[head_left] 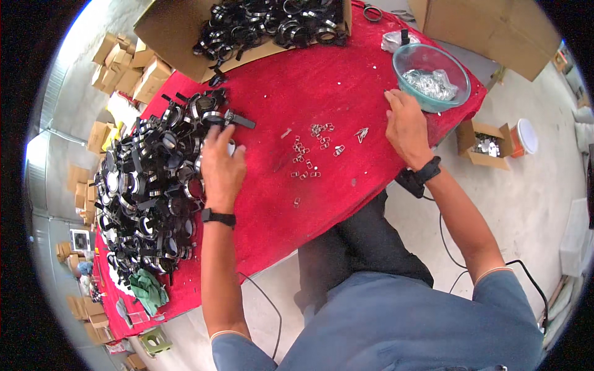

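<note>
Black watches (150, 184) lie beside spread left fingers (228, 133); whether right fingers (395, 99) pinch is unclear.

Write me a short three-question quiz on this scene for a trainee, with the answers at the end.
1. What is nearest the left hand? A) a round translucent teal bowl; B) a heap of round watches with black straps; C) a crumpled green cloth.
2. True or false: each wrist wears a black band.
3. Fill the gap: small silver metal loops lie on the red fabric-covered table, ____ the left hand and the right hand.

Key: 1. B; 2. True; 3. between.
</note>
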`<state>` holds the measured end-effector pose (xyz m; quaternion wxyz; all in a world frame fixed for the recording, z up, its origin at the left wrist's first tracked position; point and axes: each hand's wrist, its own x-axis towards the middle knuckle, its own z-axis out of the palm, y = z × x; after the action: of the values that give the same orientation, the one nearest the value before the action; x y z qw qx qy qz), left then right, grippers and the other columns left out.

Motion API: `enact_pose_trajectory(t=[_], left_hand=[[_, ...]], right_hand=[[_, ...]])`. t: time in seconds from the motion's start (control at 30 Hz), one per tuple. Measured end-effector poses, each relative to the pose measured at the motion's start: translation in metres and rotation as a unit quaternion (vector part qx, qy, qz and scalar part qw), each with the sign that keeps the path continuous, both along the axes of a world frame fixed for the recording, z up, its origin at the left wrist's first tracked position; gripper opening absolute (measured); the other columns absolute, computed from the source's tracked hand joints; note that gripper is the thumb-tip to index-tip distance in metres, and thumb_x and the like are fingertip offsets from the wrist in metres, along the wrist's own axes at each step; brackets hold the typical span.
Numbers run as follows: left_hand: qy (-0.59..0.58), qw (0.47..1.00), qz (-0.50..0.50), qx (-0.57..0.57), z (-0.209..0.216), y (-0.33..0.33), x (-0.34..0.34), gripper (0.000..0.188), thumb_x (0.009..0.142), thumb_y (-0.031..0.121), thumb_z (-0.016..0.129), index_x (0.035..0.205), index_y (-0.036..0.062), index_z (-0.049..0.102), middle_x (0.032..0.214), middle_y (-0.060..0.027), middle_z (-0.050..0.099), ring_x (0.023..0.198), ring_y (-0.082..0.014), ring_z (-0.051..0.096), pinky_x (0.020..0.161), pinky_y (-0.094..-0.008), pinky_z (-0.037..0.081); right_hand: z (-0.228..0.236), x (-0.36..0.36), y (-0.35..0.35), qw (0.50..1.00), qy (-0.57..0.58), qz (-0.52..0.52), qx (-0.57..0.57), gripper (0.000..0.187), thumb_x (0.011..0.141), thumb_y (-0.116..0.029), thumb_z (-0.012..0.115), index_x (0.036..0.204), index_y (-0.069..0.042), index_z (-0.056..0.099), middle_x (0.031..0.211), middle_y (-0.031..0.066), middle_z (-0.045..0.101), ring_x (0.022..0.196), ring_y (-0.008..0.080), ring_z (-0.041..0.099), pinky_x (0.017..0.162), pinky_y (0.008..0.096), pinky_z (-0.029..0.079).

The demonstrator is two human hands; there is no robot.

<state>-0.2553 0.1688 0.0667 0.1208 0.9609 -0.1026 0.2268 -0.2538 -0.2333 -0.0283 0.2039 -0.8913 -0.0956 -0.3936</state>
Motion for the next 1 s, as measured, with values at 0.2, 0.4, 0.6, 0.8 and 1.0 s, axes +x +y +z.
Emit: enact_pose_trajectory(t=[0.2,0.4,0.6,0.8,1.0], left_hand=[[0.155,0.981,-0.088,-0.074,-0.037,-0.04,0.019,0.052,0.089,0.017,0.082,0.137,0.0035,0.07,0.134,-0.0218,0.073,0.124,-0.0399,0.069,0.109,-0.0446,0.053],[0.129,0.987,-0.093,0.019,-0.01,-0.046,0.054,0.05,0.09,0.019,0.082,0.135,0.0027,0.071,0.136,-0.0244,0.07,0.131,-0.0408,0.066,0.113,-0.0453,0.052],[0.188,0.959,-0.185,-0.103,0.011,-0.072,-0.025,0.048,0.09,0.018,0.082,0.135,0.0035,0.072,0.144,-0.023,0.068,0.136,-0.0396,0.064,0.116,-0.0468,0.05],[0.102,0.993,0.003,-0.062,-0.032,-0.013,-0.171,0.055,0.088,0.019,0.084,0.139,0.0044,0.069,0.145,-0.0255,0.065,0.132,-0.0442,0.063,0.112,-0.0525,0.051],[0.114,0.993,0.005,-0.04,-0.101,0.015,-0.213,0.055,0.089,0.032,0.08,0.129,-0.0033,0.068,0.141,-0.0295,0.062,0.124,-0.05,0.063,0.105,-0.0569,0.053]], right_hand=[[-0.002,-0.018,0.026,0.988,0.082,0.101,0.081,0.023,0.089,-0.002,0.069,0.111,-0.001,0.073,0.105,0.0172,0.072,0.099,0.0386,0.07,0.088,0.0483,0.058],[-0.007,0.033,0.028,0.989,0.07,0.103,0.076,0.023,0.088,-0.007,0.072,0.11,-0.001,0.074,0.098,0.0184,0.07,0.094,0.0398,0.069,0.085,0.051,0.057],[0.027,0.203,0.032,0.999,0.045,-0.002,0.028,0.052,0.081,-0.014,0.08,0.13,-0.004,0.066,0.127,0.0216,0.066,0.116,0.0445,0.064,0.097,0.0535,0.055],[0.051,0.334,0.033,0.979,0.112,0.042,-0.166,0.065,0.079,-0.023,0.084,0.141,-0.022,0.065,0.13,0.0134,0.067,0.123,0.0375,0.063,0.098,0.0548,0.057],[0.054,0.39,0.097,0.944,0.04,0.156,-0.289,0.09,0.075,-0.009,0.085,0.156,-0.027,0.052,0.146,0.0142,0.057,0.129,0.0377,0.06,0.108,0.0535,0.056]])
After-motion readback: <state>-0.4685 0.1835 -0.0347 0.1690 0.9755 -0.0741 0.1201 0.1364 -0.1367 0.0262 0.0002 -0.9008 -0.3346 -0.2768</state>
